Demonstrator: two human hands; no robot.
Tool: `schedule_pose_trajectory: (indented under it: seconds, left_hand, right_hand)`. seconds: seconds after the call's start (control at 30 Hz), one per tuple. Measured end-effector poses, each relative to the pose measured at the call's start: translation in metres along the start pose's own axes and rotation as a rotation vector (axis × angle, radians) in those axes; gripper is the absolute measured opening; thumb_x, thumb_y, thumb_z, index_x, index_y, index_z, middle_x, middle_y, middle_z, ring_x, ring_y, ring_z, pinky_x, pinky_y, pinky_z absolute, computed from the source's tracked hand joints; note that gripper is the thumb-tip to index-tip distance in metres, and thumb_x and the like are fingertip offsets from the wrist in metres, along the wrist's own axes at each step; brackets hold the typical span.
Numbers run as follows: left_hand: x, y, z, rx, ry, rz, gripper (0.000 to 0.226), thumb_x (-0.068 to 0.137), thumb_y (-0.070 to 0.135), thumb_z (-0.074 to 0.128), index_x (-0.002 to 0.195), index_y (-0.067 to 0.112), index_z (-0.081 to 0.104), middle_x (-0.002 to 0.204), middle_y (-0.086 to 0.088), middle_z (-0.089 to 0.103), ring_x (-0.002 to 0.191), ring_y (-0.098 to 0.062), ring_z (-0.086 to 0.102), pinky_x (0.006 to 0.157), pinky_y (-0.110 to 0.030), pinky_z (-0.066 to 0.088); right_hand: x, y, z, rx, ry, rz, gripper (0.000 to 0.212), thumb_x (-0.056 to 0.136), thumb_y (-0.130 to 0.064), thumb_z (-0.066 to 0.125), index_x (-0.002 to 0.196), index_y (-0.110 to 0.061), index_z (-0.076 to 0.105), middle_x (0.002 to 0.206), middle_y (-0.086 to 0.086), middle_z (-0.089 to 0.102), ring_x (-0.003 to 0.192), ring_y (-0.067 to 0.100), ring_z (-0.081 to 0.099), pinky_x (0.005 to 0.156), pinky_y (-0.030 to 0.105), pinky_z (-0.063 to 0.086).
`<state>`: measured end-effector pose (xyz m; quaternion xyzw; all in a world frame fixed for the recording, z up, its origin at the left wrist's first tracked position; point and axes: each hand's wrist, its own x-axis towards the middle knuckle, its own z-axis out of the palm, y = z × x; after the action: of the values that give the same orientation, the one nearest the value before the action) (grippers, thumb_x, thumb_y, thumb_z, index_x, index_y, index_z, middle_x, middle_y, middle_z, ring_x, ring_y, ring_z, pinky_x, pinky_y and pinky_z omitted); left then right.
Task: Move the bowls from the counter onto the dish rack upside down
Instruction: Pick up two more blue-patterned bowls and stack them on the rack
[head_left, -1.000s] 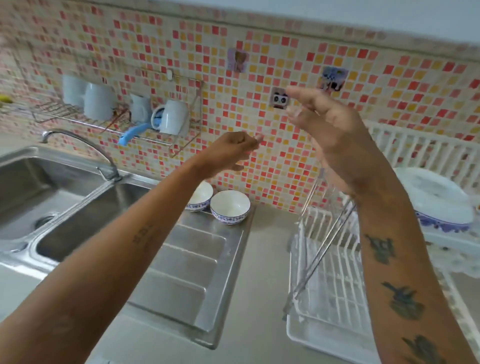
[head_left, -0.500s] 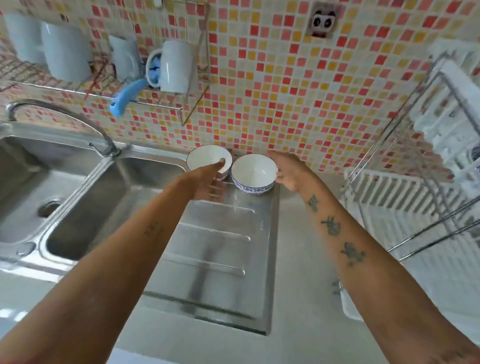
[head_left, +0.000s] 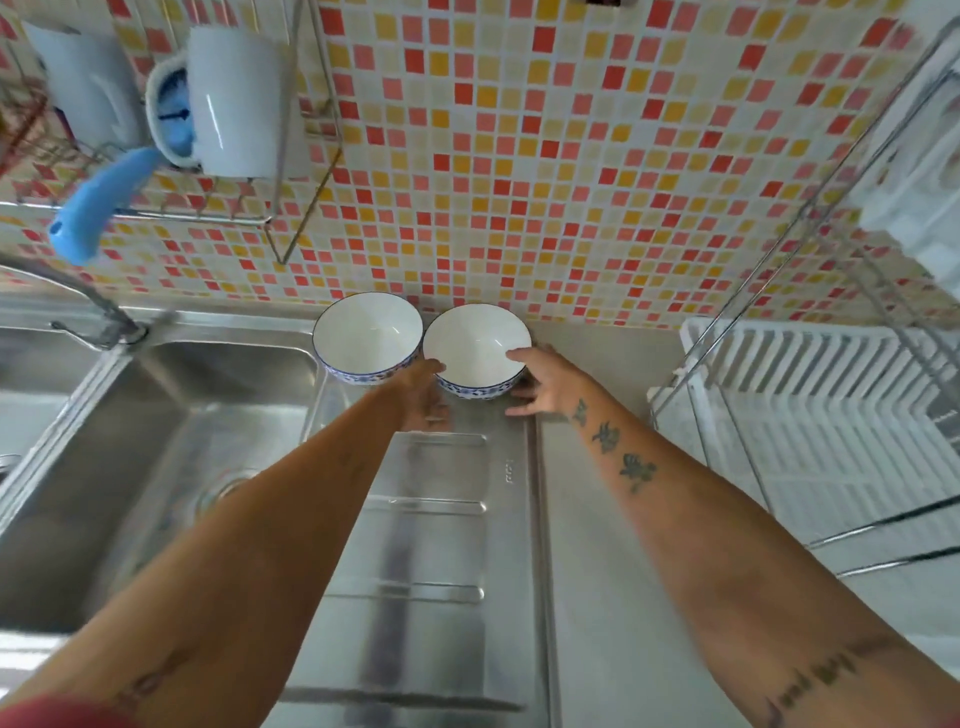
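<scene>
Both hands close on the right bowl (head_left: 475, 345), left hand (head_left: 423, 392) and right hand (head_left: 545, 384) open-fingered around its sides, before a likely lift, flip toward the dish rack (head_left: 810, 395) at three o'clock.

This is a kitchen in a home. A shiny metal sink (head_left: 156, 415) sits at 9 o'clock, with a tap (head_left: 78, 296) bending over it. The wall (head_left: 571, 156) at 12 o'clock is covered in tiny red, orange and yellow tiles. A wire shelf (head_left: 291, 156) at 10 o'clock holds white cups (head_left: 234, 98). A white dish rack (head_left: 810, 410) stands at 3 o'clock on the grey counter (head_left: 613, 519). Two white bowls (head_left: 366, 335) with blue patterns rest by the wall.
</scene>
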<state>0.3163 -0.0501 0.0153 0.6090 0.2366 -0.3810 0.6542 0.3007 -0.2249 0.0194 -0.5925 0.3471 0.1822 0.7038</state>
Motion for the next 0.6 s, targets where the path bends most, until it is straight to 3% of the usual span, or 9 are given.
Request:
schedule_pose_trajectory:
  seconds: [0.07, 0.1, 0.13, 0.2, 0.27, 0.4, 0.5, 0.6]
  left_hand:
    - [0.008, 0.000, 0.005, -0.038, 0.001, -0.022, 0.019, 0.098, 0.023, 0.048, 0.099, 0.004, 0.047, 0.079, -0.010, 0.041, 0.077, -0.024, 0.050, 0.101, -0.043, 0.043]
    - [0.010, 0.000, 0.007, -0.055, 0.004, -0.020, 0.018, 0.098, 0.021, 0.047, 0.100, 0.003, 0.048, 0.079, -0.010, 0.042, 0.079, -0.025, 0.052, 0.101, -0.043, 0.043]
    - [0.012, -0.001, 0.007, -0.072, 0.001, -0.005, 0.020, 0.098, 0.019, 0.046, 0.109, 0.002, 0.047, 0.087, -0.012, 0.048, 0.091, -0.028, 0.057, 0.104, -0.044, 0.042]
    - [0.016, -0.002, 0.009, -0.099, 0.016, 0.020, 0.038, 0.099, 0.013, 0.042, 0.135, 0.002, 0.038, 0.126, -0.016, 0.052, 0.127, -0.033, 0.051, 0.111, -0.047, 0.038]
    - [0.017, -0.004, 0.014, -0.102, 0.038, 0.049, 0.047, 0.098, 0.006, 0.036, 0.145, 0.006, 0.029, 0.144, -0.017, 0.043, 0.136, -0.034, 0.044, 0.112, -0.049, 0.038]
    - [0.017, -0.006, 0.018, -0.068, 0.119, 0.102, 0.056, 0.095, -0.006, 0.029, 0.148, 0.011, 0.026, 0.123, -0.020, 0.048, 0.132, -0.035, 0.049, 0.103, -0.049, 0.043]
    - [0.018, -0.007, 0.016, -0.095, 0.075, 0.103, 0.061, 0.093, -0.011, 0.028, 0.149, 0.013, 0.026, 0.129, -0.022, 0.047, 0.130, -0.036, 0.050, 0.096, -0.049, 0.047]
    - [0.005, -0.007, 0.019, -0.052, 0.027, 0.119, 0.055, 0.093, -0.013, 0.028, 0.144, 0.007, 0.031, 0.115, -0.025, 0.053, 0.101, -0.036, 0.061, 0.085, -0.050, 0.050]
  right_hand:
    - [0.008, 0.003, 0.003, 0.013, 0.020, -0.018, 0.052, 0.094, -0.006, 0.050, 0.140, -0.024, 0.032, 0.137, 0.008, 0.041, 0.125, 0.040, 0.049, 0.091, 0.064, 0.049]
    - [0.012, 0.004, 0.005, 0.010, 0.027, -0.030, 0.052, 0.094, -0.001, 0.046, 0.139, -0.023, 0.034, 0.141, 0.011, 0.042, 0.121, 0.039, 0.052, 0.089, 0.063, 0.050]
    - [0.016, 0.005, 0.007, 0.010, 0.035, -0.043, 0.053, 0.093, 0.003, 0.042, 0.140, -0.023, 0.035, 0.142, 0.013, 0.042, 0.116, 0.039, 0.054, 0.088, 0.062, 0.052]
    - [0.023, 0.006, 0.009, 0.014, 0.047, -0.067, 0.057, 0.091, 0.008, 0.035, 0.140, -0.021, 0.037, 0.141, 0.013, 0.043, 0.108, 0.038, 0.056, 0.088, 0.060, 0.053]
    - [0.025, 0.008, 0.010, 0.012, 0.046, -0.081, 0.058, 0.090, 0.010, 0.033, 0.140, -0.020, 0.037, 0.140, 0.013, 0.043, 0.113, 0.041, 0.056, 0.087, 0.060, 0.053]
    - [0.024, 0.011, 0.010, 0.000, 0.062, -0.112, 0.058, 0.089, 0.012, 0.035, 0.138, -0.019, 0.040, 0.141, 0.012, 0.043, 0.121, 0.045, 0.052, 0.079, 0.059, 0.057]
    - [0.019, 0.016, 0.011, 0.028, 0.099, -0.124, 0.058, 0.088, 0.011, 0.034, 0.137, -0.019, 0.042, 0.142, 0.012, 0.044, 0.119, 0.049, 0.053, 0.064, 0.056, 0.059]
    - [0.009, 0.022, 0.011, 0.057, 0.168, -0.134, 0.052, 0.089, 0.003, 0.034, 0.134, -0.018, 0.046, 0.139, 0.012, 0.046, 0.116, 0.051, 0.053, 0.052, 0.059, 0.057]
